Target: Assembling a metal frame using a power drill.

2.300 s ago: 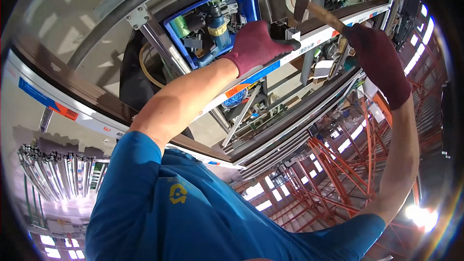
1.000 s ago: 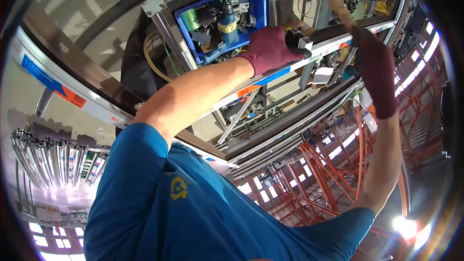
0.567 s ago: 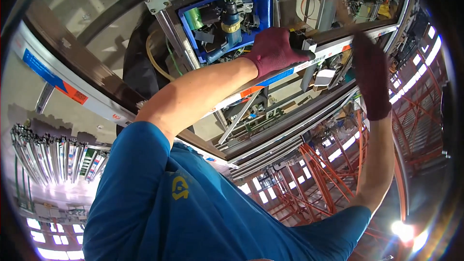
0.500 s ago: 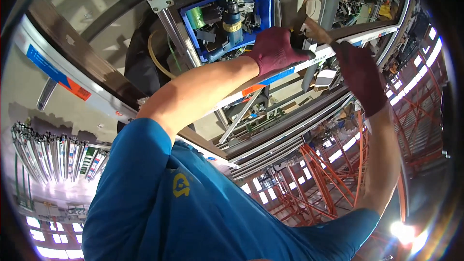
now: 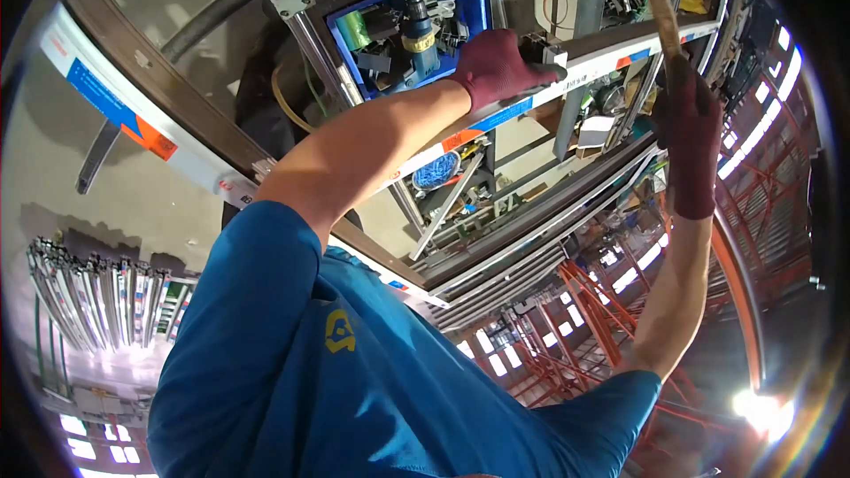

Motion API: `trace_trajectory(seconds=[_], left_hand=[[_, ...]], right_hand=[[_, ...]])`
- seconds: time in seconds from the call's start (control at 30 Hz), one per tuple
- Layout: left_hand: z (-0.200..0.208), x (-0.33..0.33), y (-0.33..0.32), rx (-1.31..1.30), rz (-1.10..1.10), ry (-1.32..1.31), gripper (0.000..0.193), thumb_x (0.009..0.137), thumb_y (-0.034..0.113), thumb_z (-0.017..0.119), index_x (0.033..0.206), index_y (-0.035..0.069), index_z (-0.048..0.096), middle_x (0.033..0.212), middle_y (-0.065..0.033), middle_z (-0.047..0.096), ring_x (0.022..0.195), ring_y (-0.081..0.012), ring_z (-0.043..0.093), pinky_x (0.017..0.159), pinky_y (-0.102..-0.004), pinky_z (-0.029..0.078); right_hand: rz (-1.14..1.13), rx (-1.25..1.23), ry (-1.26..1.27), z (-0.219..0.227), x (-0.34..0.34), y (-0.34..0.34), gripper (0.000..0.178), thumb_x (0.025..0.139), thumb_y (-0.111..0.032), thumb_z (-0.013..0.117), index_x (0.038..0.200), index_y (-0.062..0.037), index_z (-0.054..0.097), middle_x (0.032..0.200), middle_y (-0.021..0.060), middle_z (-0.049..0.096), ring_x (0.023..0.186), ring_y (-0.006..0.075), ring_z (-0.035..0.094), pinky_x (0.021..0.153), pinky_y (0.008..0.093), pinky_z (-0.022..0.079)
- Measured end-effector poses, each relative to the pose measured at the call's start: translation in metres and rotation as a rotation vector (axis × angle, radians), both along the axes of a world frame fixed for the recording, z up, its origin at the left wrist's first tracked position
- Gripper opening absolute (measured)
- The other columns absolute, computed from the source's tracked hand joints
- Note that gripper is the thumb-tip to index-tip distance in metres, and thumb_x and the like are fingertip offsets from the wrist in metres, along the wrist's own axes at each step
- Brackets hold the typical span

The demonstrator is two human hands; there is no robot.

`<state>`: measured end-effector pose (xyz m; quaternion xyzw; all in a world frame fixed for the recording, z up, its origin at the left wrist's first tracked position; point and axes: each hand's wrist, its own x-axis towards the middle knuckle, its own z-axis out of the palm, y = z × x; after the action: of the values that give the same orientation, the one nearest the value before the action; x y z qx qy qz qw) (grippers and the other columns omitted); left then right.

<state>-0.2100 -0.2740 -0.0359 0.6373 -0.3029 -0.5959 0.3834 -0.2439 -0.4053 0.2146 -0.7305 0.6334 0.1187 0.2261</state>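
Note:
My left hand (image 5: 501, 68), in a dark red glove, is closed over the upper edge of a long white profile (image 5: 611, 64) with blue and orange stickers. Its dark thumb lies along the profile beside a small metal fitting (image 5: 554, 54). The fingers behind are partly hidden. My right hand (image 5: 691, 128), gloved alike, is wrapped round the wooden handle of a hammer (image 5: 664, 13). The hammer is raised to the right, apart from the fitting, its head blurred near the upper edge.
A blue bin (image 5: 485, 13) beyond my left hand holds a power drill (image 5: 420, 40), a green roll (image 5: 354, 30) and dark parts. A round container of blue pieces (image 5: 436, 171) sits below the profile. Bundled profiles (image 5: 97, 292) stand at left; orange racks (image 5: 593, 319) at right.
My right hand has swung the hammer up and to the right, away from the fitting near my left hand. My left hand stays on the profile; the view has shifted slightly.

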Motion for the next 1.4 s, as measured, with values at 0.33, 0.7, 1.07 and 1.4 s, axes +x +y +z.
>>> trace_trajectory(seconds=[0.33, 0.7, 1.07, 1.4], left_hand=[[0.103, 0.0, 0.046, -0.43, -0.096, -0.262, 0.087, 0.067, 0.07, 0.082, 0.115, -0.001, 0.069, 0.078, -0.0145, 0.073, 0.077, -0.0327, 0.074, 0.074, -0.0428, 0.059], [0.117, -0.071, 0.173, -0.637, -0.477, -0.87, 0.059, 0.077, 0.046, 0.084, 0.117, 0.007, 0.065, 0.116, -0.0152, 0.067, 0.106, -0.0363, 0.066, 0.085, -0.048, 0.052], [0.081, -0.043, 0.153, -0.129, -0.344, -1.066, 0.055, 0.082, 0.038, 0.08, 0.12, 0.003, 0.061, 0.11, -0.0206, 0.068, 0.104, -0.0428, 0.066, 0.088, -0.0501, 0.053], [0.066, -0.04, 0.154, -0.208, -0.284, -1.221, 0.048, 0.081, 0.03, 0.079, 0.118, 0.003, 0.063, 0.108, -0.0213, 0.069, 0.1, -0.0437, 0.066, 0.087, -0.0486, 0.054]], right_hand=[[-0.003, -0.159, -0.389, -0.021, -0.15, 0.148, 0.035, 0.087, -0.017, 0.083, 0.112, -0.0013, 0.063, 0.089, 0.0008, 0.06, 0.077, 0.0081, 0.054, 0.068, 0.0293, 0.048], [-0.978, -0.167, -0.75, -0.267, -0.386, 0.465, 0.03, 0.092, -0.021, 0.074, 0.114, -0.0017, 0.068, 0.084, -0.0003, 0.065, 0.066, 0.0081, 0.055, 0.059, 0.026, 0.044], [-1.22, 0.222, -0.034, -0.451, -0.574, 0.457, 0.088, 0.079, -0.073, 0.07, 0.117, 0.0067, 0.071, 0.121, 0.0265, 0.071, 0.116, 0.0409, 0.067, 0.099, 0.0512, 0.051], [-0.563, -0.115, -0.87, -0.353, -0.245, 0.292, 0.067, 0.086, -0.037, 0.076, 0.139, -0.0027, 0.054, 0.131, 0.0242, 0.063, 0.124, 0.0419, 0.06, 0.106, 0.0475, 0.048]])
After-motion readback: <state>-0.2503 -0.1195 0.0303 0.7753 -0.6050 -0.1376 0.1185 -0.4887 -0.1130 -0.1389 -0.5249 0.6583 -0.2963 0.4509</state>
